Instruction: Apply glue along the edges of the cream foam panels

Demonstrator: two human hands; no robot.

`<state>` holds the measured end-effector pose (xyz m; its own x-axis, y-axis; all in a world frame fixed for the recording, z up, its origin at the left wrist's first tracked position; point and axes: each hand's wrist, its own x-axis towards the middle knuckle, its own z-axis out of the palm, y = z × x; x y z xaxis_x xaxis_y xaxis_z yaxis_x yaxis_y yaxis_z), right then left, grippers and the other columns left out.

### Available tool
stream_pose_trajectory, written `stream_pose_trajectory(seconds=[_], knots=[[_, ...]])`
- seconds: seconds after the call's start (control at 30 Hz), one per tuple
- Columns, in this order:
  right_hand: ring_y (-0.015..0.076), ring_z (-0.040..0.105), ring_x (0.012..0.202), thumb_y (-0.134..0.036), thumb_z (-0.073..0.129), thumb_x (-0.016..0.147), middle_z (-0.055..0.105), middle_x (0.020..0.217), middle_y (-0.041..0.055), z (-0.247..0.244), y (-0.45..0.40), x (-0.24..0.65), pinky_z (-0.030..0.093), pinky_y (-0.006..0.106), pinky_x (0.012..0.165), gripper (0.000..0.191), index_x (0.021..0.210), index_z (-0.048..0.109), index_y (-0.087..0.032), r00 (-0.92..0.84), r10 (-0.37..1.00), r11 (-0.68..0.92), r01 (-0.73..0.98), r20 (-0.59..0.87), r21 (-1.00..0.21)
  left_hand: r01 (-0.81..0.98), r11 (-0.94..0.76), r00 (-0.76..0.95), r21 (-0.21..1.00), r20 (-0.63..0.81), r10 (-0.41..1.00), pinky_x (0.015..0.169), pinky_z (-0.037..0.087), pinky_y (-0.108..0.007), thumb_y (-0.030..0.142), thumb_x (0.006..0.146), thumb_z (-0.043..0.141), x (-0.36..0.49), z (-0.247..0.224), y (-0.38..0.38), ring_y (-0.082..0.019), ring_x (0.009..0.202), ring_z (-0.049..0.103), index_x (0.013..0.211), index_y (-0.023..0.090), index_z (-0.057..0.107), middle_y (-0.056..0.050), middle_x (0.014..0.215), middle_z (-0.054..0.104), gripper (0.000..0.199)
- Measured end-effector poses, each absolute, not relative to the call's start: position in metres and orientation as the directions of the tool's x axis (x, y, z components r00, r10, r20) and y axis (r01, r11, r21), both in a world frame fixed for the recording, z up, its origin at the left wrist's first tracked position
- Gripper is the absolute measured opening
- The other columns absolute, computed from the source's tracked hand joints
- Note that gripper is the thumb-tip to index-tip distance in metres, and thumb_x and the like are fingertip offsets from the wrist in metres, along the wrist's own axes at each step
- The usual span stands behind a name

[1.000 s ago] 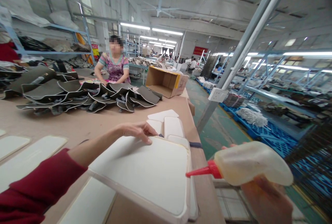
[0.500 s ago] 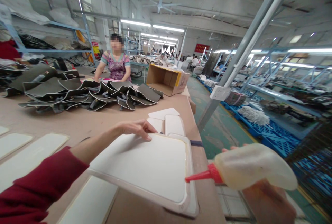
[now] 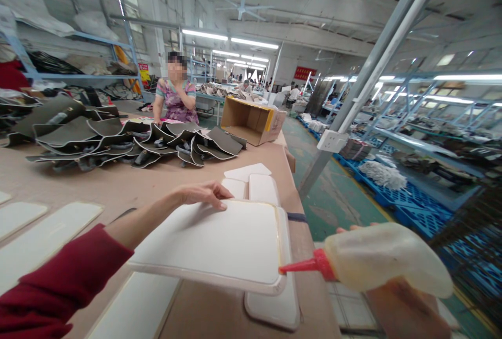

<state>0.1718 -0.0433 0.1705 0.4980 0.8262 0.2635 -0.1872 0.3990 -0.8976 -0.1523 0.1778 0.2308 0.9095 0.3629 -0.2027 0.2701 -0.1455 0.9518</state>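
My left hand [image 3: 204, 193], at the end of a red sleeve, holds the far edge of a white square panel [image 3: 219, 242] and tilts it up off the brown table [image 3: 117, 187]. My right hand [image 3: 403, 307] grips a translucent squeeze bottle of glue [image 3: 386, 258]. Its red nozzle [image 3: 300, 267] touches the panel's right edge near the front corner. Another white panel [image 3: 274, 307] lies flat beneath the lifted one.
More white panels [image 3: 43, 239] lie at the left and beyond the lifted one [image 3: 254, 184]. Dark leather pieces [image 3: 129, 143] are heaped across the table, with an open cardboard box [image 3: 251, 119] behind. A seated person [image 3: 176, 101] works at the far end. A metal post [image 3: 353, 93] stands to the right.
The panel has been turned and tipped flatter, uncovering the one beneath. The nozzle has slid along the right edge toward the front corner. The far person has raised a hand to the face.
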Motion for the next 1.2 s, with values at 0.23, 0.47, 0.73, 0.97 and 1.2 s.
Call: stream_pose_trajectory(seconds=[0.23,0.47,0.73,0.97,1.2], knots=[[0.0331,0.057,0.110,-0.028,0.076,0.057,0.066,0.112,0.0099,0.162,-0.048,0.166,0.058,0.045,0.074,0.066,0.121,0.058,-0.029,0.669,0.739,0.431,-0.388,0.072,-0.815,0.255,-0.143,0.893,0.956,-0.176,0.414,0.064,0.046,-0.021,0.034,0.072,0.070,-0.156,0.220,0.182,-0.016,0.070,0.063,0.095,0.013,0.071,-0.002,0.081,0.072,0.031],[0.0333,0.057,0.108,-0.034,0.077,0.058,0.065,0.114,0.0107,0.154,-0.047,0.160,0.059,0.044,0.071,0.058,0.113,0.062,-0.023,0.788,0.601,0.509,-0.249,0.134,-0.824,0.229,-0.045,0.855,0.972,-0.179,0.487,0.061,0.043,-0.020,0.029,0.069,0.071,-0.156,0.206,0.185,-0.015,0.067,0.061,0.085,0.014,0.071,-0.001,0.079,0.072,0.022],[0.0371,0.054,0.110,-0.031,0.086,0.049,0.063,0.115,0.0095,0.167,-0.039,0.141,0.034,0.062,0.101,0.060,0.103,0.065,-0.020,0.861,0.434,0.628,-0.079,0.264,-0.774,0.177,0.092,0.802,0.980,-0.198,0.564,0.066,0.047,-0.023,0.034,0.070,0.071,-0.151,0.185,0.179,-0.019,0.077,0.064,0.099,0.015,0.071,-0.005,0.092,0.073,0.035],[0.0365,0.053,0.112,-0.026,0.086,0.050,0.064,0.112,0.0069,0.191,-0.023,0.131,0.037,0.062,0.097,0.053,0.098,0.065,-0.020,0.861,0.351,0.733,-0.009,0.367,-0.680,0.158,0.147,0.752,0.976,-0.215,0.622,0.069,0.046,-0.022,0.037,0.073,0.071,-0.146,0.166,0.171,-0.020,0.087,0.064,0.106,0.017,0.070,-0.005,0.095,0.072,0.039],[0.0334,0.052,0.114,-0.015,0.085,0.046,0.064,0.112,0.0048,0.184,-0.017,0.139,0.034,0.056,0.103,0.057,0.099,0.066,-0.019,0.875,0.335,0.763,-0.034,0.350,-0.645,0.129,0.166,0.722,0.978,-0.207,0.660,0.063,0.044,-0.021,0.040,0.072,0.071,-0.141,0.158,0.165,-0.018,0.083,0.063,0.108,0.017,0.069,-0.006,0.094,0.072,0.043]])
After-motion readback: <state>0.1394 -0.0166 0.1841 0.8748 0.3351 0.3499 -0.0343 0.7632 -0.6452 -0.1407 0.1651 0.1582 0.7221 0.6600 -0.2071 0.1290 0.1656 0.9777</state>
